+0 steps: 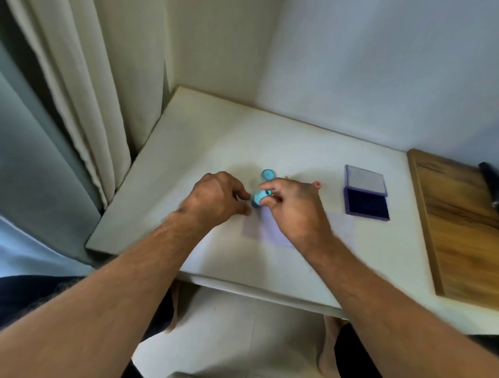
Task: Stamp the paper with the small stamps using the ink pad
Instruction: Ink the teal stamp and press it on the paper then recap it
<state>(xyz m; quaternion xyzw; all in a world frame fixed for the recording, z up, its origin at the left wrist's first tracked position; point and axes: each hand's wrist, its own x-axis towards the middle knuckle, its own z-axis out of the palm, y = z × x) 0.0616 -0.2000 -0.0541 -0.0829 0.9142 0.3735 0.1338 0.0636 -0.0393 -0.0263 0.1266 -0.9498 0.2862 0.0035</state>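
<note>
Stamp [260, 198] pinched in right hand [294, 207] grip.

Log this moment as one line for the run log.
right hand: holds blue stamp | left hand: at its tip | ink pad: open | paper: under hands

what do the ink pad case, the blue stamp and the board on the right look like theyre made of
Ink pad case: likely plastic, smooth purple base with a translucent, greyish lid hinged open.
Blue stamp: probably moulded plastic, with an even light blue colour and a slight sheen; blur hides detail.
Board: looks like wood, or a wood-look laminate, with brown streaked grain and a smooth, faintly glossy surface.
</note>
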